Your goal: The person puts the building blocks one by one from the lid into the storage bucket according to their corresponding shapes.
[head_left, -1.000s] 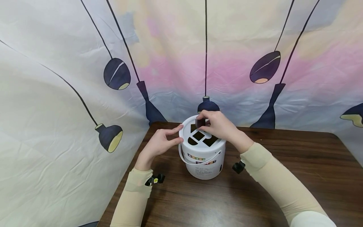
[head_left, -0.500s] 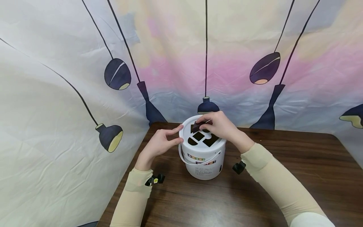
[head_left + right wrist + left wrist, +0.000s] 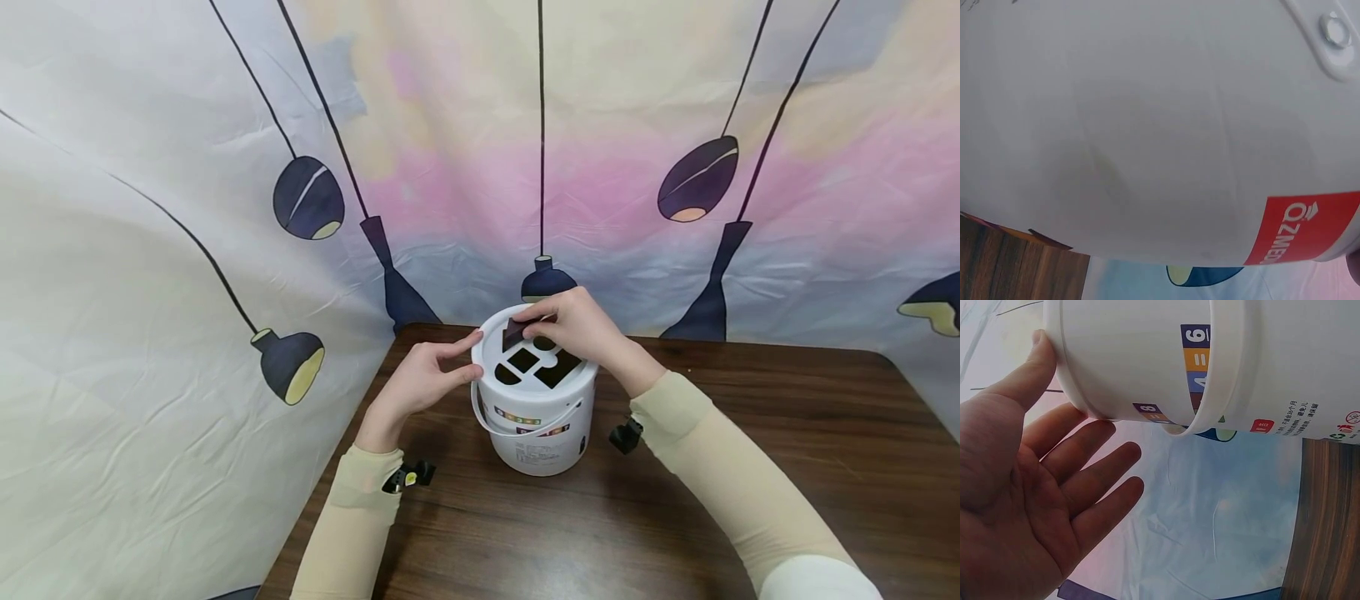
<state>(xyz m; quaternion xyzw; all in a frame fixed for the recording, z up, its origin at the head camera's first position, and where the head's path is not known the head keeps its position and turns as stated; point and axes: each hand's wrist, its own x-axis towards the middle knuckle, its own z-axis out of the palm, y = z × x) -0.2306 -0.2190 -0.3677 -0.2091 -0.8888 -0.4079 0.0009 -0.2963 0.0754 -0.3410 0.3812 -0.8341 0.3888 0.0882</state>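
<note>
A white plastic bucket (image 3: 525, 457) stands upright, topped by a white lid (image 3: 491, 354) with several cut-out shapes. My right hand (image 3: 579, 327) pinches a small dark block (image 3: 514, 333) between thumb and fingers, tilted right at a cut-out on the lid's far side. Its lower part is hidden. On the left, my left hand (image 3: 426, 377) touches the lid's rim with thumb and index fingertips. In the left wrist view that hand (image 3: 1041, 462) has its other fingers extended beside the bucket wall (image 3: 1129, 356). Bucket wall (image 3: 1147, 125) fills most of the right wrist view.
The bucket's white carrying handle (image 3: 487, 423) hangs down its front. Under it is a dark brown wooden table (image 3: 750, 417), whose far edge lies close behind the bucket. A cloth backdrop (image 3: 465, 167) printed with hanging lamps rises behind the table and along its left.
The block has gone from upright above the lid to tilted at the far cut-out, as my right hand shifted slightly left. My left hand has stayed at the rim.
</note>
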